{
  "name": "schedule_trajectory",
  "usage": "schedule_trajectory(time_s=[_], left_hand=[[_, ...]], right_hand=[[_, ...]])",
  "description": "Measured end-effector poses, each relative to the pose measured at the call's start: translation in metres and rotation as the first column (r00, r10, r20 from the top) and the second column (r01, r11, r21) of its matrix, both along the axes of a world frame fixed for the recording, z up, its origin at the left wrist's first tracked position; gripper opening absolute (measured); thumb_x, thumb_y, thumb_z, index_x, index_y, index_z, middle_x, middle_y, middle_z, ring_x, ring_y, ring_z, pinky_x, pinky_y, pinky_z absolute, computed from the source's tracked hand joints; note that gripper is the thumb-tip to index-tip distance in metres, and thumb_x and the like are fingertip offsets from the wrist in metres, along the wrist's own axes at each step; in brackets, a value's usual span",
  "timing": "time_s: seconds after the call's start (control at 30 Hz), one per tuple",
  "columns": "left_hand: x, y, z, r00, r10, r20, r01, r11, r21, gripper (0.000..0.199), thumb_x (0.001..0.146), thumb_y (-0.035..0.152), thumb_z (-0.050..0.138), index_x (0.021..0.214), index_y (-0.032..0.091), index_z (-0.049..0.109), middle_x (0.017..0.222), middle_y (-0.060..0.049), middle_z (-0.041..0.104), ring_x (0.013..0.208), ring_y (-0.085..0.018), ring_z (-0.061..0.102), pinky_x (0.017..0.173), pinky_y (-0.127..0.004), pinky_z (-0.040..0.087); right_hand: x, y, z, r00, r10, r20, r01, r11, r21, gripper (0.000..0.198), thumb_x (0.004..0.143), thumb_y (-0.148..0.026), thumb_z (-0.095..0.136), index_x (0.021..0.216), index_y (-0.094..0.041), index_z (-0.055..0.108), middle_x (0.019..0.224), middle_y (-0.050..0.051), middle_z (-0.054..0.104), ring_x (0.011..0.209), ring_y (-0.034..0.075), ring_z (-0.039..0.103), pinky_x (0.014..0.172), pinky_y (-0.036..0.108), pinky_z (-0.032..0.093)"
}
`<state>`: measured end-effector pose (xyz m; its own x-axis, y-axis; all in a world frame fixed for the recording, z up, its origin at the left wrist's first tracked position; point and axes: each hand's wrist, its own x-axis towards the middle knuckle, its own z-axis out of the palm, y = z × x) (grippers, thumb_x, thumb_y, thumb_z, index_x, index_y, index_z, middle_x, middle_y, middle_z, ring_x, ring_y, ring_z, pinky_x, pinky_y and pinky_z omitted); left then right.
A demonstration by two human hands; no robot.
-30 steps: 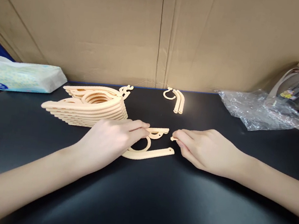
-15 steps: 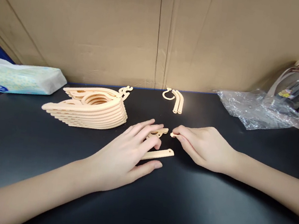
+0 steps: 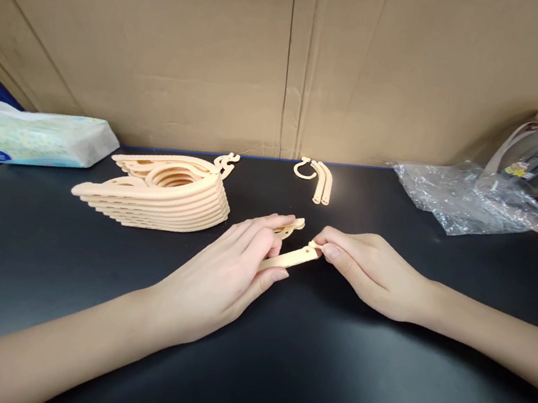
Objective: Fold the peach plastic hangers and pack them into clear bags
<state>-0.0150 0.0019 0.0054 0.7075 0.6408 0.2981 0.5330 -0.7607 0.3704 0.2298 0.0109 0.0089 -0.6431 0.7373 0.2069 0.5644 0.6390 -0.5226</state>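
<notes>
Between the thumb and fingers of my left hand (image 3: 222, 275) is a cream plastic hanger arm (image 3: 290, 259), a flat bar with a hole near its right end. Under the same hand's fingertips lies another cream hanger piece (image 3: 290, 229), mostly covered. My right hand (image 3: 379, 275) is closed in a pinch on a small cream hanger hook (image 3: 316, 245), of which only the tip shows. That tip meets or nearly meets the holed end of the bar. Left of my hands, a stack of cream folding hangers (image 3: 162, 202) rests on the black table (image 3: 322, 384).
A loose hook (image 3: 303, 169) and two curved hanger arms (image 3: 323, 184) lie towards the back. A tissue pack (image 3: 46, 138) is at the left, a crumpled clear plastic bag (image 3: 456, 196) at the right. Behind that stands a transparent bag (image 3: 533, 157). Cardboard (image 3: 195, 49) walls off the back edge.
My left thumb and fingers have closed on the hanger arm and raised its right end. My right hand, still pinching the small piece, has brought it against or very near that end.
</notes>
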Motion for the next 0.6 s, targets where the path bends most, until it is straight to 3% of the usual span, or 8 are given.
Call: schedule_trajectory(time_s=[0.13, 0.3, 0.47, 0.6], left_hand=[[-0.0005, 0.0004, -0.0019, 1.000, -0.010, -0.010, 0.010, 1.000, 0.026, 0.013, 0.103, 0.028, 0.038, 0.091, 0.023, 0.039, 0.142, -0.012, 0.047, 0.141, -0.020, 0.037, 0.109, -0.040, 0.042], [-0.0014, 0.0003, -0.0022, 0.996, -0.017, -0.090, 0.030, 0.989, 0.147, 0.014, 0.103, 0.026, 0.038, 0.098, 0.019, 0.049, 0.147, -0.013, 0.042, 0.142, -0.023, 0.035, 0.113, -0.041, 0.038], [-0.0004, 0.0007, -0.0028, 0.995, -0.015, -0.102, 0.033, 0.984, 0.177, 0.019, 0.103, 0.025, 0.038, 0.092, 0.017, 0.052, 0.150, -0.016, 0.039, 0.140, -0.026, 0.037, 0.108, -0.042, 0.042], [-0.0007, 0.0011, -0.0045, 0.997, -0.024, -0.072, 0.036, 0.985, 0.172, 0.017, 0.102, 0.025, 0.039, 0.092, 0.019, 0.052, 0.151, -0.015, 0.038, 0.140, -0.027, 0.037, 0.108, -0.045, 0.042]], right_hand=[[-0.0005, -0.0012, 0.0012, 1.000, 0.029, -0.007, -0.029, 0.999, -0.016, 0.031, 0.105, -0.040, 0.028, 0.090, -0.021, 0.048, 0.070, -0.004, 0.051, 0.056, 0.011, 0.046, 0.057, 0.026, 0.033], [-0.0014, -0.0003, 0.0015, 0.998, 0.063, -0.012, -0.063, 0.998, 0.009, 0.024, 0.103, -0.039, 0.038, 0.090, -0.021, 0.048, 0.066, -0.006, 0.048, 0.052, 0.010, 0.044, 0.054, 0.023, 0.032], [-0.0027, -0.0009, 0.0028, 0.997, 0.075, 0.031, -0.076, 0.996, 0.037, 0.029, 0.104, -0.039, 0.032, 0.087, -0.021, 0.047, 0.063, -0.005, 0.046, 0.048, 0.011, 0.041, 0.051, 0.024, 0.029], [-0.0022, -0.0016, 0.0018, 0.991, 0.079, 0.110, -0.093, 0.987, 0.127, 0.031, 0.105, -0.038, 0.026, 0.086, -0.021, 0.044, 0.060, -0.006, 0.045, 0.045, 0.011, 0.039, 0.047, 0.024, 0.026]])
